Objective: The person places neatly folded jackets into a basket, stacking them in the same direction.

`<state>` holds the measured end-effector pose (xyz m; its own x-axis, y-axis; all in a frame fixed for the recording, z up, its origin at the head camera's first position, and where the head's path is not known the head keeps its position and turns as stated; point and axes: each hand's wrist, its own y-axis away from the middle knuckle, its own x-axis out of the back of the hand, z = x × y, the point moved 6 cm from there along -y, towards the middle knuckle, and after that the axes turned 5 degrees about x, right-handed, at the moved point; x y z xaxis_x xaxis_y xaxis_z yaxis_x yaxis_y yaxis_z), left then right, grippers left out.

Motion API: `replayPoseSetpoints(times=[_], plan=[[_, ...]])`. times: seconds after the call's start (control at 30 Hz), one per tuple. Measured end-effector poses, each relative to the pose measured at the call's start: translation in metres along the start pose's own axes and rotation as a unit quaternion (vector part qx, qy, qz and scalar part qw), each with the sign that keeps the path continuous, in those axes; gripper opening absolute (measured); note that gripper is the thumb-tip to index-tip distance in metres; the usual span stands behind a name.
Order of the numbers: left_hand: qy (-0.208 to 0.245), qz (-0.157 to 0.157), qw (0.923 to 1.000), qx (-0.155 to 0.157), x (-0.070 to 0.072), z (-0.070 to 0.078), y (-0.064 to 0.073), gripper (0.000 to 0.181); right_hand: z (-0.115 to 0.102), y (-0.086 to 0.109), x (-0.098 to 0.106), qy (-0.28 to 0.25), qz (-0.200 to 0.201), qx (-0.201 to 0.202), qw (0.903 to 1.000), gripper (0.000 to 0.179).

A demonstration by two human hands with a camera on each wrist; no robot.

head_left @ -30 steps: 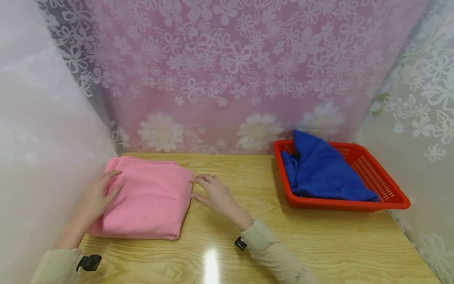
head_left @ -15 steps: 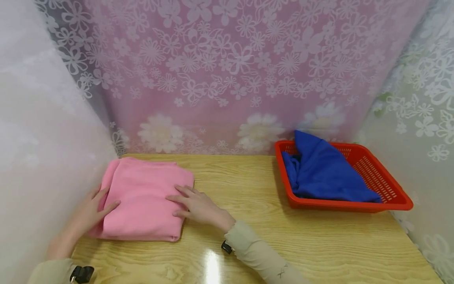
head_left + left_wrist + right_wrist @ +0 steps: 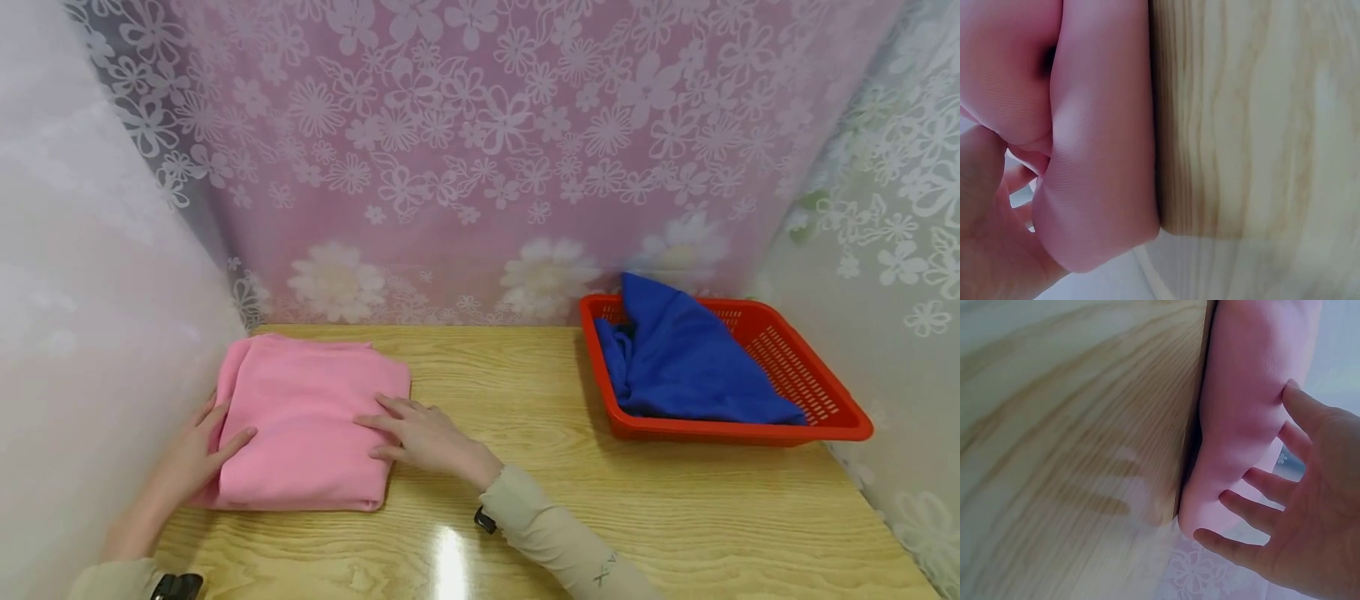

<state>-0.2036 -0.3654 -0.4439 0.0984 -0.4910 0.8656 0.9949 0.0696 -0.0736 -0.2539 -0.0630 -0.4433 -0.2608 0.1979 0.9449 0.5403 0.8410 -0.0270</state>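
Observation:
A folded pink cloth (image 3: 315, 425) lies on the left part of the table, a thick soft stack with rounded folds. My left hand (image 3: 183, 458) rests along its left edge, thumb on the top layer and the other fingers down the side; the left wrist view shows the folds (image 3: 1104, 137) beside the thumb. On the right part of the cloth rests my right hand (image 3: 431, 442), its fingers spread and fairly straight. In the right wrist view the fingertips of that hand (image 3: 1310, 506) touch the rounded side of the pink cloth (image 3: 1241, 412).
A red plastic basket (image 3: 832, 408) with slotted walls stands at the table's right side. Bunched blue cloth (image 3: 690, 367) lies in it, one corner rising above the rim. Floral curtains (image 3: 480, 167) enclose the wood-grain table (image 3: 480, 367) at the back and sides.
From beside the pink cloth, my right hand has moved left and down onto it. My left hand has shifted slightly down along the left edge. Over the last half second both hands barely move.

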Motion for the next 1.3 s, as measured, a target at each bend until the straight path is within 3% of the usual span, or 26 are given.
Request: replayPoseSetpoints(times=[0.3,0.53,0.87,1.3], plan=[[-0.010,0.035,0.9993,-0.010,-0.005,0.011,0.004,0.073,0.006,0.007,0.001,0.004,-0.003,-0.002,1.0000,0.055],[-0.015,0.022,0.9996,-0.006,-0.012,0.023,0.005,0.075,0.011,0.016,0.004,0.010,-0.006,-0.001,0.9999,0.055],[-0.029,-0.001,0.9991,0.032,-0.022,0.041,0.005,0.080,0.019,0.033,0.011,0.020,0.006,0.017,0.9996,0.055],[-0.020,0.007,0.9995,0.023,-0.039,0.066,-0.001,0.080,0.036,0.053,0.019,-0.022,0.024,-0.001,0.9995,0.048]])
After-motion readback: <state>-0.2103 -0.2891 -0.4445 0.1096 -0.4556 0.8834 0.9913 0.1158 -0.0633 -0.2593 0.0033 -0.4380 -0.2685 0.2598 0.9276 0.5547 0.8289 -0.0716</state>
